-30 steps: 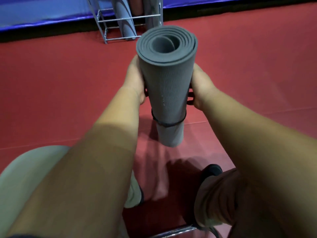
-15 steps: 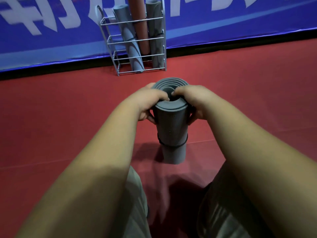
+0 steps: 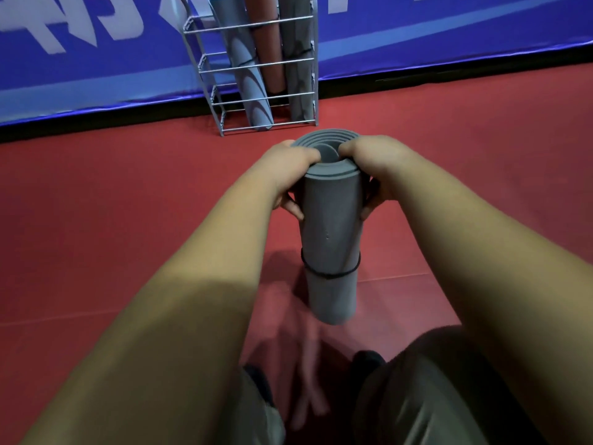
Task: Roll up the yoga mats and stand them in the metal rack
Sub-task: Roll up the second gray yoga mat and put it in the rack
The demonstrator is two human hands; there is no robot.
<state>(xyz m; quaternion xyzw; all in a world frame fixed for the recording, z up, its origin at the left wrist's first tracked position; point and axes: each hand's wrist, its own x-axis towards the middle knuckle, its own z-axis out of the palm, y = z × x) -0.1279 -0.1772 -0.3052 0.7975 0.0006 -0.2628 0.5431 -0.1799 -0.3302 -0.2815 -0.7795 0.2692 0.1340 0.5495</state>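
A rolled grey yoga mat (image 3: 330, 226) stands upright in front of me, bound low down by a thin black band (image 3: 330, 273). My left hand (image 3: 290, 170) grips its top from the left, fingers curled over the rim. My right hand (image 3: 373, 168) grips the top from the right in the same way. Beyond them the metal rack (image 3: 205, 61) stands against the wall. It holds three rolled mats: a blue-grey one (image 3: 248, 75) leaning, a reddish one (image 3: 266, 43) and a dark grey one (image 3: 298, 59).
Red floor mats (image 3: 112, 203) cover the ground all round, with a seam running across near the roll's foot. A blue banner (image 3: 449, 30) with white lettering lines the back wall. My knees in grey trousers (image 3: 417, 396) and dark shoes fill the bottom of the view.
Both hands slid from the roll's sides up to its top rim a second ago and have stayed there. The view has tilted up, so the rack looks larger and closer.
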